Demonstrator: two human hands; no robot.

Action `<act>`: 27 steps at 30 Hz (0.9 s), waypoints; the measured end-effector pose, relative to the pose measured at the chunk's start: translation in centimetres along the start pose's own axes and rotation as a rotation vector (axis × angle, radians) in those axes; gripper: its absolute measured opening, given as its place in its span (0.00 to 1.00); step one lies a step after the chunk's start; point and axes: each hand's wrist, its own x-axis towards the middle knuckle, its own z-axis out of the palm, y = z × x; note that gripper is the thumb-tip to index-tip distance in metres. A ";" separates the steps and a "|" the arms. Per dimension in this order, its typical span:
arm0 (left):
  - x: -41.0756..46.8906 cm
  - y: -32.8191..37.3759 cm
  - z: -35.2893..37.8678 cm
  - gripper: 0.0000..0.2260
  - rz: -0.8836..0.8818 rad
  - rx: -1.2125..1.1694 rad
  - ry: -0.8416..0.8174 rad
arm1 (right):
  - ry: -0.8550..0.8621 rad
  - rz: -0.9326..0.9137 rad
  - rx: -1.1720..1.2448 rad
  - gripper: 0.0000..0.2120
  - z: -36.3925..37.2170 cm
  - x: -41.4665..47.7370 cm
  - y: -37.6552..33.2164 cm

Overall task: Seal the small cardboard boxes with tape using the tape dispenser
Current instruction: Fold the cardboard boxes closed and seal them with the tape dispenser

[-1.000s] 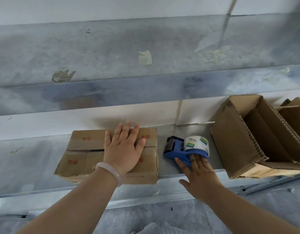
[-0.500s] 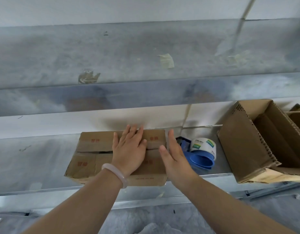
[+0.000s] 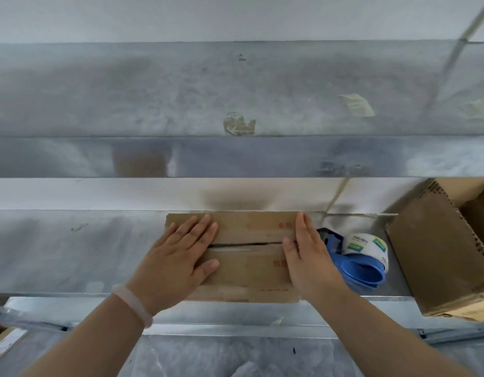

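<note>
Box [image 3: 249, 257]: lies on the metal shelf [image 3: 58, 251], directly under and between both hands, flaps folded shut. 1 dark seam [image 3: 246, 244] runs left to right across the top, from hand to hand; no tape is seen over it.

Left hand [image 3: 178, 259]: flat on the left part of the box top, fingers straight and close together, thumb spread toward the near edge. Presses down, grips nothing. Pale bracelet [image 3: 133, 303] on the wrist.

Right hand [image 3: 309, 257]: at the right end of the box, fingers straight and together, pointing away from the body, thumb on the top near the seam end. Flat, nothing gripped.

Dispenser [image 3: 355, 270]: blue, carries 1 white tape roll [image 3: 368, 244], on the shelf just right of the right hand and partly hidden by it. Contact with the hand: cannot tell.

Open box [image 3: 436, 254]: right of the dispenser, well apart from the right hand, cut off by the frame edge.

Upper shelf [image 3: 126, 104], beyond the hands: 2 tape scraps [image 3: 239, 123] stuck on it.
</note>
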 end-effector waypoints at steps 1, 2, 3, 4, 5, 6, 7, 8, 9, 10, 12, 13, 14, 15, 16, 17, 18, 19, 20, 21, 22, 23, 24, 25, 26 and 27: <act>-0.4 -0.5 0.1 0.30 -0.010 0.008 -0.001 | 0.040 -0.032 -0.119 0.31 0.0 -0.1 -0.1; -0.6 -0.6 0.0 0.30 -0.013 0.018 0.006 | 0.094 -0.104 -0.234 0.31 0.0 -0.2 -0.3; -0.6 -0.5 0.0 0.30 -0.017 0.023 0.005 | 0.147 -0.212 -0.320 0.30 0.1 -0.5 -0.6; -0.5 -0.2 -0.1 0.30 -0.022 0.022 0.003 | 0.178 -0.336 -0.381 0.30 0.2 -0.8 -1.0; -0.4 -0.1 -0.2 0.30 -0.020 0.010 -0.006 | 0.162 -0.446 -0.428 0.30 0.5 -1.1 -1.5; -0.4 -0.1 -0.3 0.29 -0.002 -0.001 -0.013 | 0.104 -0.534 -0.484 0.30 1.0 -1.4 -1.8; -0.5 -0.2 -0.3 0.28 0.029 -0.007 -0.021 | 0.059 -0.600 -0.553 0.31 1.6 -1.7 -2.1; -0.6 -0.5 -0.3 0.27 0.064 -0.007 -0.026 | 0.021 -0.632 -0.611 0.31 2.1 -1.8 -2.1; -0.8 -0.8 -0.3 0.27 0.093 -0.001 -0.025 | -0.013 -0.630 -0.648 0.32 2.4 -1.9 -2.1; -1.0 -1.1 -0.3 0.27 0.113 0.008 -0.027 | -0.027 -0.616 -0.667 0.32 2.4 -1.8 -2.2; -1.4 -1.7 -0.2 0.28 0.129 0.019 -0.031 | -0.029 -0.571 -0.680 0.35 2.3 -1.5 -2.1; -1.6 -2.0 -0.1 0.29 0.119 0.006 -0.029 | -0.020 -0.532 -0.678 0.37 2.1 -1.6 -2.2; -1.7 -2.1 0.0 0.30 0.091 -0.024 -0.020 | -0.008 -0.479 -0.663 0.41 1.8 -1.7 -2.4; -1.9 -2.2 0.1 0.33 0.044 -0.071 0.005 | 0.015 -0.430 -0.640 0.46 1.6 -1.7 -2.4; -1.9 -2.2 0.3 0.36 -0.023 -0.119 0.036 | 0.038 -0.381 -0.622 0.52 1.6 -1.9 -2.3; -2.1 -2.1 0.5 0.40 -0.096 -0.155 0.031 | 0.041 -0.310 -0.604 0.56 1.5 -2.2 -2.1; -2.2 -2.0 0.6 0.43 -0.153 -0.177 0.009 | 0.038 -0.244 -0.588 0.58 1.4 -2.4 -2.0; -2.2 -1.8 0.6 0.45 -0.194 -0.207 -0.012 | 0.045 -0.194 -0.563 0.60 1.3 -2.5 -2.0; -2.1 -1.6 0.5 0.47 -0.229 -0.262 -0.033 | 0.042 -0.149 -0.519 0.62 1.3 -2.6 -2.0; -2.1 -1.6 0.4 0.47 -0.259 -0.341 -0.048 | 0.022 -0.118 -0.465 0.63 1.2 -2.5 -2.1; -1.9 -1.7 0.3 0.48 -0.282 -0.432 -0.052 | 0.001 -0.108 -0.414 0.64 1.0 -2.4 -2.1; -1.7 -1.9 0.3 0.46 -0.301 -0.532 -0.045 | -0.013 -0.108 -0.369 0.64 0.8 -2.3 -2.0; -1.6 -2.1 0.2 0.44 -0.315 -0.633 -0.033 | -0.025 -0.112 -0.337 0.63 0.6 -2.2 -1.8; -1.6 -2.4 0.3 0.42 -0.314 -0.705 -0.027 | -0.032 -0.121 -0.317 0.62 0.4 -2.1 -1.7; -1.7 -2.7 0.3 0.39 -0.300 -0.734 -0.025 | -0.037 -0.134 -0.307 0.62 0.2 -2.0 -1.5; -2.0 -3.0 0.2 0.37 -0.286 -0.732 -0.020 | -0.044 -0.152 -0.302 0.61 0.0 -1.9 -1.1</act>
